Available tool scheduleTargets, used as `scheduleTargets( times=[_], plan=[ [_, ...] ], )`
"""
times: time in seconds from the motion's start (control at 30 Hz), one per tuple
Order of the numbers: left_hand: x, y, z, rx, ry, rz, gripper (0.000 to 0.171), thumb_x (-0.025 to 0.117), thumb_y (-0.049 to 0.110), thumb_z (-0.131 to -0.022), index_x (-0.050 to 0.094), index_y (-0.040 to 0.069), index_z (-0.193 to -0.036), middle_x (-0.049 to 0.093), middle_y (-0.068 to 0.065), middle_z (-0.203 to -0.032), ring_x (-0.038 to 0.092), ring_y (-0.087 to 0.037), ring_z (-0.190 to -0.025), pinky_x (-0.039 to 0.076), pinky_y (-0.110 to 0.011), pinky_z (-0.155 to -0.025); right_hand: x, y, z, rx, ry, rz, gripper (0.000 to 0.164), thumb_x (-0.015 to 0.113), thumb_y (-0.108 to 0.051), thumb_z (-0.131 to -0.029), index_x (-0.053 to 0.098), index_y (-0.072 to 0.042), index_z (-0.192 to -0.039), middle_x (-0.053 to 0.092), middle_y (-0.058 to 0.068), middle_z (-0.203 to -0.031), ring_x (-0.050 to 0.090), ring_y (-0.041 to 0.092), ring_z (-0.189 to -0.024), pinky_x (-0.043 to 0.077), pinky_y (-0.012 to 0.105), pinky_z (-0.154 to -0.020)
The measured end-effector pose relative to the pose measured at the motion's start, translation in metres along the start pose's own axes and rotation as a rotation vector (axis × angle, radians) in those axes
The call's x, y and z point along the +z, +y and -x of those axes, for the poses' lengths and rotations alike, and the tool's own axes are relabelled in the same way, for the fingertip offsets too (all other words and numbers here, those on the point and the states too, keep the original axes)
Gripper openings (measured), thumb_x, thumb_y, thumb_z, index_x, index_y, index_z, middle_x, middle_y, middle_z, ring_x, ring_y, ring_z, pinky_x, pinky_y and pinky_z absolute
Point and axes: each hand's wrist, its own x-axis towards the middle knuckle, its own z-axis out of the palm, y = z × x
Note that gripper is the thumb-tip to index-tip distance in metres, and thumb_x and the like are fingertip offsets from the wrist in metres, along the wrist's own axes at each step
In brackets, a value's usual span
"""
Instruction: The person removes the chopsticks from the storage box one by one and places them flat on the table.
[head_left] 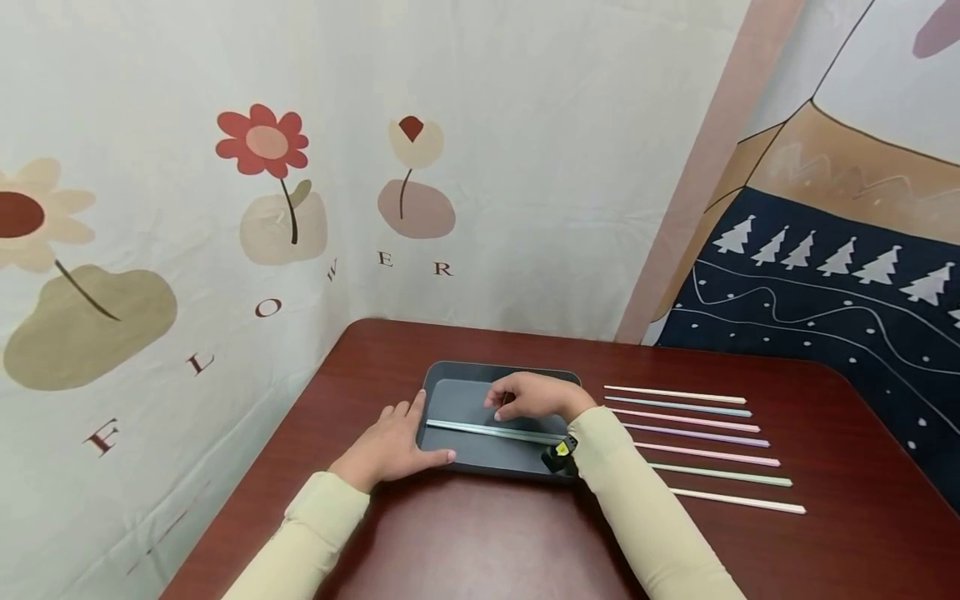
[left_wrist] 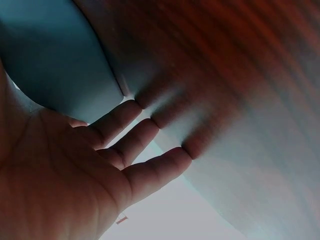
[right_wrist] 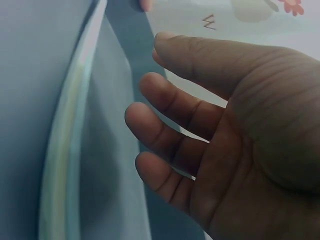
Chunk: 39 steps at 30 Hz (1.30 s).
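A dark grey rectangular tray (head_left: 465, 400) lies on the table, with a pair of pale green chopsticks (head_left: 487, 430) lengthwise inside it. My left hand (head_left: 390, 442) rests at the tray's left side, fingers spread and thumb along the near rim. The left wrist view shows its fingertips on the tabletop beside the tray wall (left_wrist: 55, 55). Over the tray's right half hovers my right hand (head_left: 536, 396), its fingers loosely bent with nothing between them. In the right wrist view the chopsticks (right_wrist: 62, 170) lie apart from those fingers. The right forearm hides the tray's near right corner.
Several pairs of pastel chopsticks (head_left: 705, 433) lie in a spaced row on the reddish-brown table (head_left: 495, 533), right of the tray; my right sleeve covers some of their left ends. Behind the table hang a flower-printed curtain (head_left: 525, 167) and a dark tree-patterned cloth (head_left: 825, 300).
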Motion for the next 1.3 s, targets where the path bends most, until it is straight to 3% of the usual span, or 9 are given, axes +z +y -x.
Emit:
scheduleTargets(
  times=[0.17, 0.67, 1.03, 1.3],
  plan=[
    [0.001, 0.001, 0.000, -0.010, -0.006, 0.000, 0.124, 0.064, 0.080, -0.073, 0.021, 0.000, -0.157, 0.047, -0.021, -0.141, 0.044, -0.037, -0.126, 0.046, -0.047, -0.096, 0.007, 0.005, -0.009, 0.036, -0.035, -0.032, 0.016, 0.065, -0.007, -0.095, 0.069, -0.011, -0.111, 0.061, -0.003, -0.095, 0.054, 0.013, -0.084, 0.046, 0.030, -0.073],
    [0.002, 0.000, -0.001, 0.014, -0.010, -0.011, 0.124, 0.062, 0.081, -0.073, 0.022, -0.003, -0.156, 0.045, -0.023, -0.143, 0.041, -0.043, -0.131, 0.043, -0.049, -0.100, 0.012, 0.012, -0.019, 0.066, -0.114, -0.034, 0.017, 0.064, -0.007, -0.097, 0.069, -0.015, -0.110, 0.062, -0.002, -0.091, 0.053, 0.011, -0.079, 0.045, 0.027, -0.072],
    [0.000, 0.001, -0.001, -0.003, -0.008, -0.020, 0.124, 0.062, 0.081, -0.073, 0.021, -0.001, -0.156, 0.046, -0.021, -0.142, 0.043, -0.039, -0.128, 0.045, -0.046, -0.098, 0.015, 0.015, -0.022, 0.082, -0.095, -0.018, 0.018, 0.063, -0.002, -0.095, 0.070, -0.015, -0.105, 0.058, -0.003, -0.081, 0.048, 0.010, -0.069, 0.042, 0.025, -0.067],
    [0.000, 0.001, -0.003, 0.014, 0.001, -0.020, 0.123, 0.062, 0.081, -0.073, 0.022, -0.003, -0.156, 0.046, -0.023, -0.141, 0.042, -0.043, -0.129, 0.044, -0.048, -0.100, 0.015, 0.016, -0.019, 0.078, -0.044, 0.002, 0.018, 0.061, -0.002, -0.096, 0.072, -0.016, -0.100, 0.057, -0.004, -0.078, 0.047, 0.010, -0.066, 0.041, 0.026, -0.064]
  ],
)
